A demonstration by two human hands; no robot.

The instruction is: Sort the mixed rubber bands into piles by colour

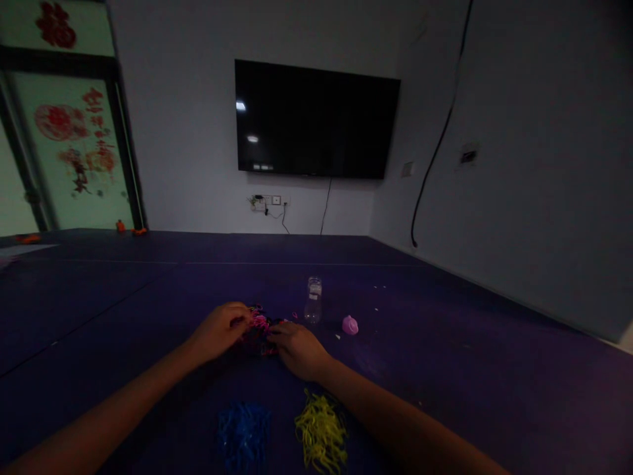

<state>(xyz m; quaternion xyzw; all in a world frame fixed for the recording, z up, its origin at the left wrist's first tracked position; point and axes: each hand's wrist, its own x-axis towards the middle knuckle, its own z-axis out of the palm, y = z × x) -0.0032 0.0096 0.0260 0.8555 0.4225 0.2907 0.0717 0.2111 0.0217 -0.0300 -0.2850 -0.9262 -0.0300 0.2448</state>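
A mixed pile of pink and dark rubber bands (pixel 260 324) lies between my hands on the purple surface. My left hand (pixel 221 330) reaches in from the left, its thumb and fingers curled together at the pink bands. From the other side, my right hand (pixel 300 348) rests with bent fingers on the pile's right edge; what its fingertips pinch, if anything, is hidden. Nearer to me are a heap of blue bands (pixel 243 435) and a heap of yellow bands (pixel 322 432), the yellow one below my right wrist. One pink loop (pixel 295 315) lies apart, beyond my right hand.
A clear plastic bottle (pixel 313 300) stands upright just past my right hand. To its right sits a pink, rounded lump (pixel 350 325), with small white scraps scattered near it. Behind the purple surface (pixel 469 382), a television (pixel 316 119) hangs on the wall.
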